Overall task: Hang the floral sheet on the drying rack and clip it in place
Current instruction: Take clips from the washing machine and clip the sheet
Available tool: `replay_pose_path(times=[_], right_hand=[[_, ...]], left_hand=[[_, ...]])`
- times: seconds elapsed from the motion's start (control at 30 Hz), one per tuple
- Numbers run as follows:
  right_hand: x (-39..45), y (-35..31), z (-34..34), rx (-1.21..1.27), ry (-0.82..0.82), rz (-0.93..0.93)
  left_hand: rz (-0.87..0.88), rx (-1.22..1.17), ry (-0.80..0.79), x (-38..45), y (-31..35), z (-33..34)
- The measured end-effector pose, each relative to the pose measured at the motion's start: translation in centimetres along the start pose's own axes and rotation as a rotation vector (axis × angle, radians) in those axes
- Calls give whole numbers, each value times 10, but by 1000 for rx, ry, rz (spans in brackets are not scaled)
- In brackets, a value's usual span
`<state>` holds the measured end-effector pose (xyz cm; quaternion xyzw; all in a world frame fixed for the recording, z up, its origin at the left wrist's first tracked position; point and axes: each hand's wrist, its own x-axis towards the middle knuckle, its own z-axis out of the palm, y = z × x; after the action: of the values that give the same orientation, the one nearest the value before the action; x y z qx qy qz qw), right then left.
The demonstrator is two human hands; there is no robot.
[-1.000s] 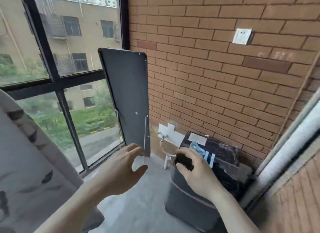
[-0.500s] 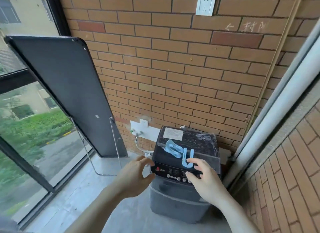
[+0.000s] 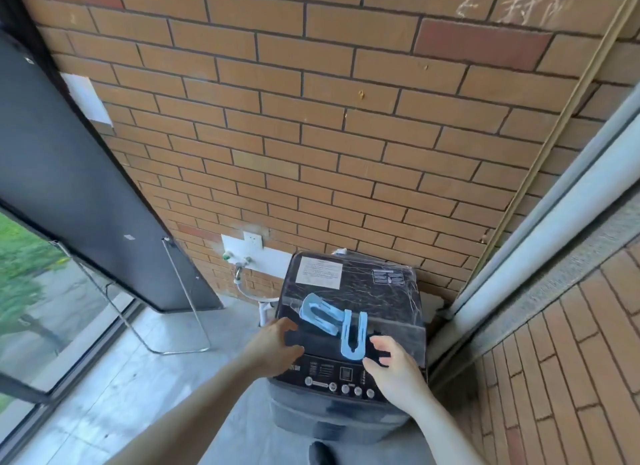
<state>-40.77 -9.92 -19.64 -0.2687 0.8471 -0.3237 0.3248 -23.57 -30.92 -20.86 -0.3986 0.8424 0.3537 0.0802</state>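
Below centre of the frame, a dark washer (image 3: 349,326) is seen from above, set against a brick wall (image 3: 346,135) that fills the upper half. Two pale blue clips lie on its lid. One clip (image 3: 320,314) is laid slantwise, its closed end toward the upper left. The other clip (image 3: 354,336) is laid almost straight up the frame, prongs pointing away, and its upper end touches the first. A white label (image 3: 319,272) is stuck to the far part of the lid, and a row of round buttons (image 3: 344,388) is seen along the near edge.

Two bare forearms are stretched in from the bottom edge. The left hand (image 3: 273,347) is held at the washer's left front corner, fingers loosely bent, nothing grasped. The right hand (image 3: 391,364) is held just right of the upright clip, thumb and fingers spread and released, close to the clip; whether it is touched cannot be told.

At the left of the frame, a dark panel (image 3: 79,173) on a thin metal stand (image 3: 180,308) is leaned by a window (image 3: 38,291). A tap (image 3: 238,267) is fixed low on the wall. Neither sheet nor rack is caught in this view.
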Motion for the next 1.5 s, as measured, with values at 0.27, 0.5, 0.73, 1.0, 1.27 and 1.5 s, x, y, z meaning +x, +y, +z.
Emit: replay_pose_path(times=[0.27,0.5,0.73,1.0,1.27,1.5], right_hand=[[109,28,-1,-138,-178,186],[164,59,14,-317,-321,284],[193,65,27,-358,-370,326],[198,64,25,-295,-251,204],[190,9,34,-279,-141,-250],[123,-102,82,-268,-425,-504]], left_hand=[[-277,-153,-24,108,9,15],[-399,-164,-17,175,17,43],[-451,-220,81,184,16,61],[-608,-544,271,127,-1,49],[-748,-779,547,5,-41,13],[-706,-685,852,-137,-65,-8]])
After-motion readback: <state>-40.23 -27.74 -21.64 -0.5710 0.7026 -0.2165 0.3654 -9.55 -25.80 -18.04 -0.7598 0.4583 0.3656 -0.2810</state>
